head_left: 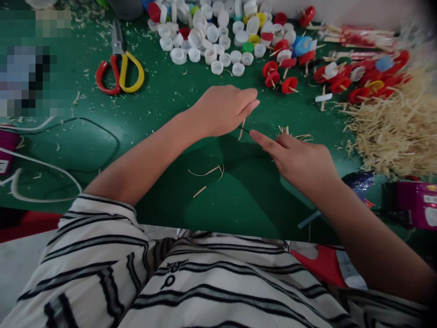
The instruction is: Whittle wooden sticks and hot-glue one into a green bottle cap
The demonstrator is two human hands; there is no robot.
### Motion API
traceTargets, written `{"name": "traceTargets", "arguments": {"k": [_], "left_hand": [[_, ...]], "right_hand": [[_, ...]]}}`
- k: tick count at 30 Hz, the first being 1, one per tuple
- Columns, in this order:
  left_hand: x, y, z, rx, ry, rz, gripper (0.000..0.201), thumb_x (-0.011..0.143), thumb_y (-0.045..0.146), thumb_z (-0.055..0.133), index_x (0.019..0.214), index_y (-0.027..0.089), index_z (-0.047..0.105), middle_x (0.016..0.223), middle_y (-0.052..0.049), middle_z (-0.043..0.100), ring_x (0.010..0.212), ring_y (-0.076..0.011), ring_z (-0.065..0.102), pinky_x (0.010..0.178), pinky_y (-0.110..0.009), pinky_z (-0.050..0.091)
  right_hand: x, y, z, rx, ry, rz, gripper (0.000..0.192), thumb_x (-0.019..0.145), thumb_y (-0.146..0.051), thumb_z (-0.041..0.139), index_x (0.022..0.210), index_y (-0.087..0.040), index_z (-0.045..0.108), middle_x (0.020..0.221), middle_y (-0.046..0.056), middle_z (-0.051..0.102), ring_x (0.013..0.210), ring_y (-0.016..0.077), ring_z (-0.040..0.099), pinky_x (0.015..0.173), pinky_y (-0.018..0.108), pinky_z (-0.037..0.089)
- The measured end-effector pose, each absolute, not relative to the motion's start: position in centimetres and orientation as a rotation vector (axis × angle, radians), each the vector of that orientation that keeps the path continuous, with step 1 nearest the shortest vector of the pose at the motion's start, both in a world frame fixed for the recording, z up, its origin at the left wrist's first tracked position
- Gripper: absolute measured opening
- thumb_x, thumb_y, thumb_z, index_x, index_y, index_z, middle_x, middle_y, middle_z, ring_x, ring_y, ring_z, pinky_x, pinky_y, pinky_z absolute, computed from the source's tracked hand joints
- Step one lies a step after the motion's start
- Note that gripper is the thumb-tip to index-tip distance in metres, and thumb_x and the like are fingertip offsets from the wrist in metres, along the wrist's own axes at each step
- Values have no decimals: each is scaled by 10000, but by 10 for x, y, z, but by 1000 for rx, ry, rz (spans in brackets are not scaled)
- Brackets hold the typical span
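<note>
My left hand [227,111] is closed over the green table, thumb and fingers pressed together; what it grips is hidden behind them. Just below it hangs a pale, thin wood strip [241,129]. My right hand [300,159] is curled round a tool with a thin dark blade [244,130], its index finger stretched along it. Most of the tool is covered by the fingers. The blade's tip meets the underside of my left hand, beside the strip. A curled shaving [208,171] and a short wood sliver [200,191] lie on the table nearer my body.
Scissors [118,50] with red and yellow handles lie at the upper left. White and coloured bottle caps [211,41] are heaped at the back. Red caps with sticks through them [271,73] lie right of these, above a wood-shavings pile [396,132]. White cable [44,198] loops at left.
</note>
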State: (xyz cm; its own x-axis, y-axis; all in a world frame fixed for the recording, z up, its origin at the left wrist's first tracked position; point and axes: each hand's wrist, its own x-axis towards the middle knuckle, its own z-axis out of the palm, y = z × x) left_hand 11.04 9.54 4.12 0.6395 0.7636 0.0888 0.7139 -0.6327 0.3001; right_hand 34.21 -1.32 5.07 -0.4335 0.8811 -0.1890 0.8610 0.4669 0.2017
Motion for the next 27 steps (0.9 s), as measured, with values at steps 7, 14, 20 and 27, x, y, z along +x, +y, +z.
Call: {"name": "traceTargets", "arguments": {"k": [7,14,20,27], "left_hand": [[110,99,41,2590,1221,322,456,1098,444,250,974,246,641,785,-99,619,721,-270,587,661,-403,266],[107,101,39,2580,1220,375,431,1081,402,294,923,261,669,715,-96,589,733,-297,609,674,-425,308],[99,104,32,2512,1207,444,453,1067,430,288,895,285,681,695,-104,600,735,-303,610,679,-449,338],[108,97,38,2556,1173,418,435,1065,423,278,912,278,658,722,-99,599,732,-296,594,680,-439,322]], "right_hand": [[335,-11,50,1581,2439,-82,603,1145,-379,290,1747,-381,327,1183,101,738,813,214,661,581,309,296],[332,-13,51,1591,2391,-126,611,1143,-371,316,1753,-340,315,1174,111,745,818,220,662,604,297,317],[327,-19,49,1585,2362,-148,625,1139,-360,303,1763,-316,294,1087,100,739,787,225,650,620,317,335],[321,-15,57,1598,2370,-180,626,1136,-364,309,1761,-327,290,1125,117,744,814,238,662,666,322,388]]}}
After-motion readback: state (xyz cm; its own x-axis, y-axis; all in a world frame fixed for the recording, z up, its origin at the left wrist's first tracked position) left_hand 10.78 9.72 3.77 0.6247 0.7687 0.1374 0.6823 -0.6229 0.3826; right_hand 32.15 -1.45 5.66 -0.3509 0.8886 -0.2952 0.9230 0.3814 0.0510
